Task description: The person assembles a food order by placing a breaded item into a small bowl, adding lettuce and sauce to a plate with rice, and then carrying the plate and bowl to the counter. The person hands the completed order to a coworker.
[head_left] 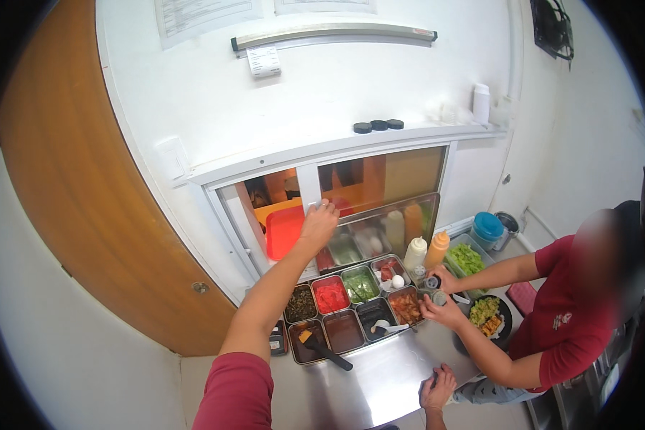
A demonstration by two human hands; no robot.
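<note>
My left hand [319,221] is stretched out to the serving window, its fingers curled at the white upright frame [308,188] of the sliding pane. Just behind it, a red tray [284,231] shows through the opening. Below, a topping station holds steel pans: dark chopped bits [301,304], red strips [330,294], sliced greens [360,284] and brown sauce [344,330]. A black-handled brush [325,350] rests across a sauce pan. My right hand [437,388] lies on the steel counter's [380,376] near edge, fingers apart, holding nothing that I can see.
At right a co-worker in a red shirt [580,287] holds small shakers [433,283] beside a black bowl [491,319] of food. Two squeeze bottles [426,251] and a lettuce tub [466,259] stand behind. The station's clear lid [380,229] is raised. A wooden door [122,201] stands left.
</note>
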